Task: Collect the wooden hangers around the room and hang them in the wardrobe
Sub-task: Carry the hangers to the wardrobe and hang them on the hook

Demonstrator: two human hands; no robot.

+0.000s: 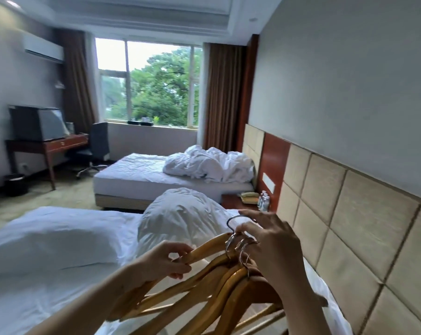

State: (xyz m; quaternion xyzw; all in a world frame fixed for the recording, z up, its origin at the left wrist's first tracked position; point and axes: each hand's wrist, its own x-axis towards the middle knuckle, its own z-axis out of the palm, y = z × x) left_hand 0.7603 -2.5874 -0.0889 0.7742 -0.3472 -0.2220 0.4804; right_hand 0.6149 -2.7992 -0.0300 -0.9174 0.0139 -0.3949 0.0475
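Observation:
Several wooden hangers (pixel 204 286) with metal hooks hang bunched together in front of me, above the near bed (pixel 47 250). My left hand (pixel 166 259) pinches the arm of the topmost hanger between thumb and fingers. My right hand (pixel 272 245) holds the cluster of metal hooks (pixel 240 243), its fingers curled through them, with the index finger stretched forward over the top hook. No wardrobe is in view.
A padded headboard wall (pixel 349 226) runs along the right. A nightstand (pixel 238 201) with a phone and bottles stands between the near bed and the far unmade bed (pixel 156 175). A desk (pixel 47 146), office chair (pixel 96 146) and bin (pixel 15 184) are at the left, the window (pixel 151 83) at the back.

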